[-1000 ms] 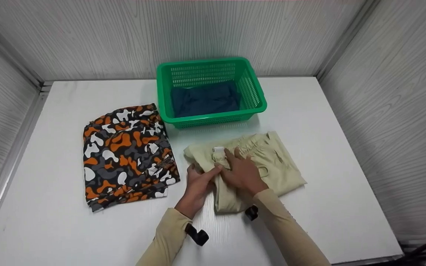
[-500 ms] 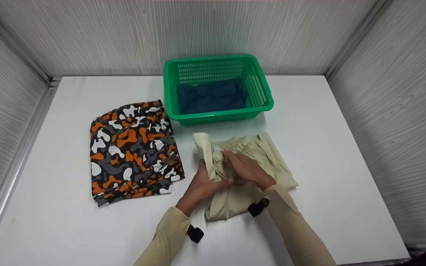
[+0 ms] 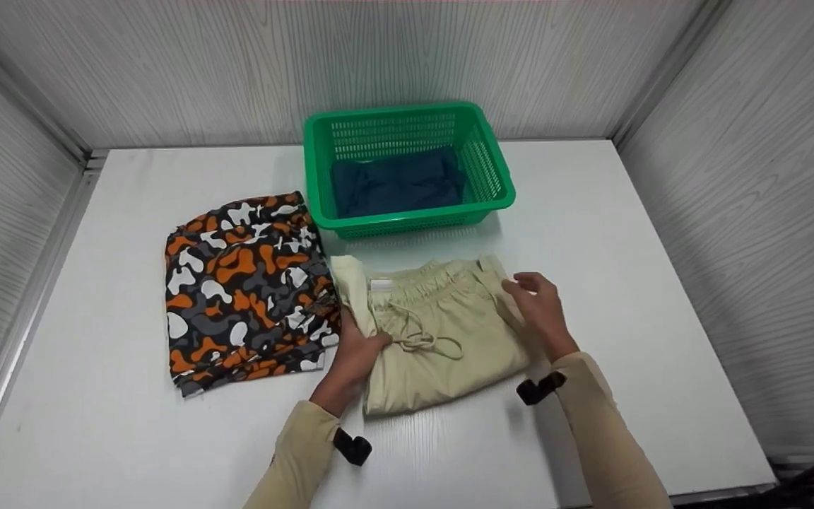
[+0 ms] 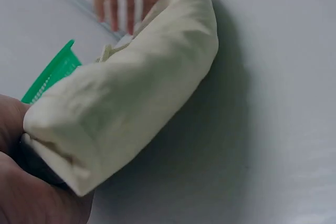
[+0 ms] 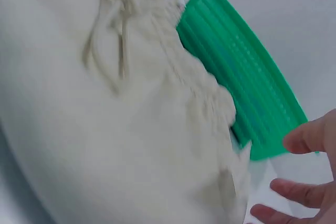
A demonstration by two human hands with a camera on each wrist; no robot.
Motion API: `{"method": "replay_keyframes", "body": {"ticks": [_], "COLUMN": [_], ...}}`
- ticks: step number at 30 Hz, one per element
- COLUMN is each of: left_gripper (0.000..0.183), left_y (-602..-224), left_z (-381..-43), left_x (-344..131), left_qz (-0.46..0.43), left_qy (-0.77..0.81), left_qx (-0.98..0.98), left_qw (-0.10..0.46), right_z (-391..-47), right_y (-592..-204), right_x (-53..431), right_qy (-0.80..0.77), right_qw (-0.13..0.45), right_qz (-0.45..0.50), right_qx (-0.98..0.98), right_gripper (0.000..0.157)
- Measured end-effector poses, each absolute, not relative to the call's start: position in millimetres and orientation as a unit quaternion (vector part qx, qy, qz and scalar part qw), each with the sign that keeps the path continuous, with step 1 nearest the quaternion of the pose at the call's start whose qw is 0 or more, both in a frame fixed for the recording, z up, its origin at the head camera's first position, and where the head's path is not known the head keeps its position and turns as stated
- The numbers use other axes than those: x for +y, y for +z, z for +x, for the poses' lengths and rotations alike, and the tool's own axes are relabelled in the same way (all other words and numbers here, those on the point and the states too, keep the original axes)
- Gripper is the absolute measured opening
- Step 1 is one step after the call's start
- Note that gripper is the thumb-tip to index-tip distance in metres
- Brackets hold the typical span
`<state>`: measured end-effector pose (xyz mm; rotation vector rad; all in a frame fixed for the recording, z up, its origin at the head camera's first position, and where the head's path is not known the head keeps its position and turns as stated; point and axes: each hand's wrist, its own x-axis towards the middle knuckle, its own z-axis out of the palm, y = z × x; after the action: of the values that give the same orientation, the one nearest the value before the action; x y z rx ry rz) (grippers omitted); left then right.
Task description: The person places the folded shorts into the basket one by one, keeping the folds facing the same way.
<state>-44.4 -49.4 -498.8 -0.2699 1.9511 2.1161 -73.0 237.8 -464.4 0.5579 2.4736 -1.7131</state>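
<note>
A pair of beige drawstring pants (image 3: 463,325) lies folded on the white table, waistband toward the basket, with a white label and a loosely looped cord on top. My left hand (image 3: 354,360) grips its left side, thumb over the upper layer and the other fingers behind the raised edge. In the left wrist view the folded fabric (image 4: 136,93) is lifted off the table near that hand. My right hand (image 3: 541,311) is at the right end of the waistband. Its fingers (image 5: 299,192) are spread beside the fabric in the right wrist view, holding nothing.
Behind the pants stands a green plastic basket (image 3: 414,220) with a folded dark blue cloth (image 3: 400,187) inside. Orange, black and white camouflage-patterned pants (image 3: 237,304) lie folded at left, close to my left hand. Pale wood-grain walls (image 3: 167,71) enclose the table.
My right hand has moved from the middle of the beige pants out past their right edge. My left hand has shifted left with the gripped side, and the drawstring front is now uncovered.
</note>
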Motion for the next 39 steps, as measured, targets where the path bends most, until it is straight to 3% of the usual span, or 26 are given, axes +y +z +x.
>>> {"method": "replay_keyframes", "body": {"ticks": [8,14,19,25,31,39], "left_gripper": [0.077,0.082,0.079,0.085,0.102,0.095], "left_y": [-501.6,-502.6,-502.9,-496.2,-494.2,-492.9], "left_z": [-40.2,-35.1,-30.5,-29.4,-26.2,-26.9], "left_x": [-66.0,-71.6,-77.4,-89.3,-98.5,-95.7], "left_qz": [-0.171,-0.161,-0.112,-0.028,0.017,0.018], "left_qy": [0.766,0.768,0.734,0.657,0.623,0.678], "left_qx": [0.609,0.607,0.655,0.737,0.765,0.724], "left_qw": [0.117,0.123,0.143,0.155,0.163,0.126], "right_z": [-67.8,-66.7,-61.8,-52.9,-42.1,-38.5], "right_y": [-464.9,-470.9,-478.0,-477.5,-484.5,-487.7], "right_x": [259.4,250.5,241.1,232.3,235.9,236.6], "right_qy": [-0.648,-0.716,-0.687,-0.557,-0.6,-0.641], "right_qw": [0.177,0.211,0.247,0.225,0.195,0.144], "right_qz": [0.222,0.222,0.209,0.12,-0.01,-0.021], "right_qx": [0.707,0.627,0.651,0.79,0.776,0.754], "right_gripper": [0.079,0.043,0.042,0.055,0.075,0.055]}}
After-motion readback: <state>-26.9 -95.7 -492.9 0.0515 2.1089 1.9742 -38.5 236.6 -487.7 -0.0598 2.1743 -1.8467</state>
